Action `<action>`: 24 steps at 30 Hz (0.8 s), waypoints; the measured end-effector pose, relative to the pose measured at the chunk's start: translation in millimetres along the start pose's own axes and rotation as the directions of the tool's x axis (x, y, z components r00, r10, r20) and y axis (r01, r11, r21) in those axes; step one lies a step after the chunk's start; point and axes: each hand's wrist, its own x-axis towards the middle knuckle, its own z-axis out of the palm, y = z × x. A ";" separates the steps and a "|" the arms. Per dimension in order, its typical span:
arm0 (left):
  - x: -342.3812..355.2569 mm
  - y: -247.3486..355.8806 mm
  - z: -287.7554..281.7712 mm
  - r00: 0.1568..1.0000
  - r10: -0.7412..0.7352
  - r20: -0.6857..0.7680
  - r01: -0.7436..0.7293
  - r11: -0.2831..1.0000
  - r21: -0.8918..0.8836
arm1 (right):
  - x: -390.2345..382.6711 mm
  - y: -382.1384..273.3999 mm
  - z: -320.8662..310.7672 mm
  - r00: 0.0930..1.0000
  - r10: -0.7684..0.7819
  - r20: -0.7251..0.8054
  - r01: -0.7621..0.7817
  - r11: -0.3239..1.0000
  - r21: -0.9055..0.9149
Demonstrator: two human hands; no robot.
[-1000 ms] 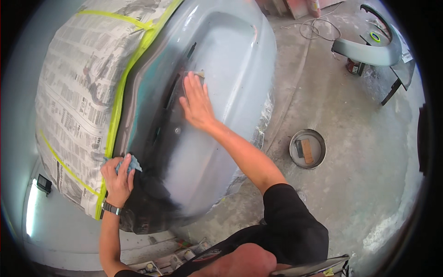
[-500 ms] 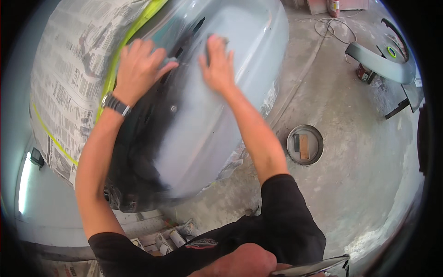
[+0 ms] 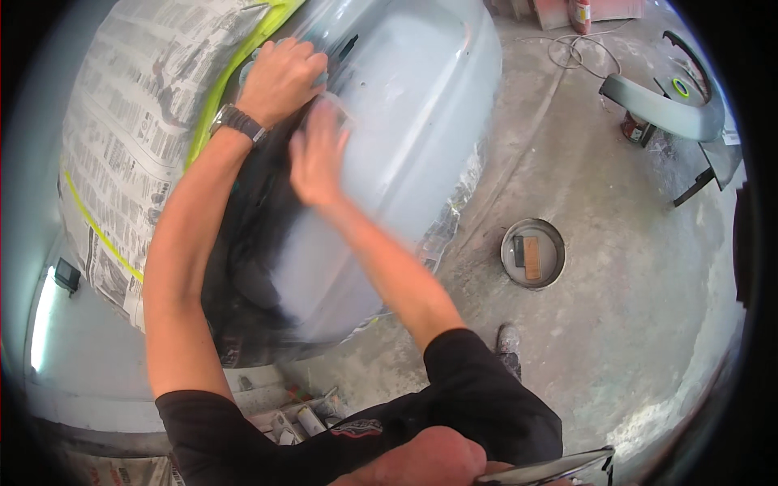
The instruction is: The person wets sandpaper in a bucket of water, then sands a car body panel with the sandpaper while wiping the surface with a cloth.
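Fingers of the left hand [image 3: 284, 79] curl closed round a blue cloth [image 3: 321, 79], its edges poking out either side; fingers of the right hand [image 3: 318, 158] reach out long and loosely spread on the panel, tips blurred, so cannot tell whether anything lies under them. Panel [image 3: 385, 150]: large, rounded, pale grey, straight ahead of the person at 12 o'clock. Clock now read from the panel's middle. Left hand at about 10 to 11, right hand close to centre. Dark patch [image 3: 258, 251] on the panel toward 8. Dark watch [image 3: 237, 123] on left wrist. At 9, newspaper masking [image 3: 121, 154], bordered by yellow-green tape [image 3: 215, 95]. Further out: round basin [image 3: 550, 249] on the floor at 4, holding a tan block [image 3: 532, 259] and a dark block [image 3: 519, 252] side by side. Shoe [image 3: 508, 338] near 5. Grey arched part [image 3: 660, 111] raised off the floor just short of 3, red can [image 3: 633, 130] beneath. Red bottle [image 3: 581, 16] at 2. Lit tube [image 3: 44, 320] at 8.
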 end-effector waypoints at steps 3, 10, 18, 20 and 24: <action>-20.6 -5.1 -14.0 1.000 0.010 -0.007 -0.010 1.000 0.006 | -78.4 7.4 -13.3 0.892 -0.222 0.394 0.222 0.974 0.047; -153.8 34.0 -111.2 0.987 -0.075 0.141 0.110 0.959 -0.263 | 50.3 87.2 -56.8 0.997 0.065 -0.033 -0.072 0.953 -0.295; -281.0 36.5 -146.5 0.946 -0.234 0.223 0.286 0.928 -0.240 | -24.1 91.5 -71.9 0.937 -0.115 0.331 0.251 0.880 -0.404; -276.4 37.0 -133.9 0.959 -0.227 0.170 0.264 0.935 -0.237 | 61.0 121.8 -103.3 0.993 -0.021 0.120 0.063 0.931 -0.360; -279.4 37.0 -130.0 0.955 -0.240 0.174 0.278 0.931 -0.237 | 32.6 110.3 -66.9 1.000 0.024 -0.012 -0.027 0.938 -0.345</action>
